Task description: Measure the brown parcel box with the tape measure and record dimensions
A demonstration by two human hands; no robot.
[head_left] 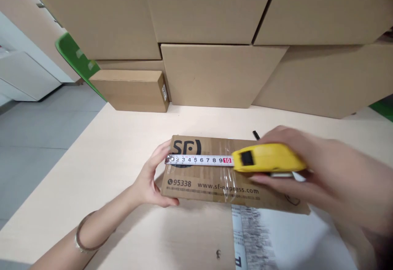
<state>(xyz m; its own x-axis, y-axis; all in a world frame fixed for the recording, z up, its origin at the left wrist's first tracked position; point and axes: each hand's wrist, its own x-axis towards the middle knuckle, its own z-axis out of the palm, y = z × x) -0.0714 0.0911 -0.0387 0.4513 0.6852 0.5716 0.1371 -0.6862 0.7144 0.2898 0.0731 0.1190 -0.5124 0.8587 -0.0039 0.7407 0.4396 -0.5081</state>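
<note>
A small printed cardboard box (211, 186) lies on the pale table (116, 151), its taped side facing me. My left hand (152, 175) grips the box's left end and pins the tip of a white tape blade (199, 160) against that edge. My right hand (310, 171) is wrapped round a yellow tape measure case (267, 158) held over the box's right half, with the blade drawn out leftward to about the 10 mark. A thin bracelet (82, 237) circles my left wrist.
Large plain cardboard boxes (215, 73) are stacked along the table's far edge, with a smaller box (132, 89) at their left. A white printed sheet (276, 237) lies near me under the box. A black pen tip (256, 135) shows behind my right hand. Grey floor lies left.
</note>
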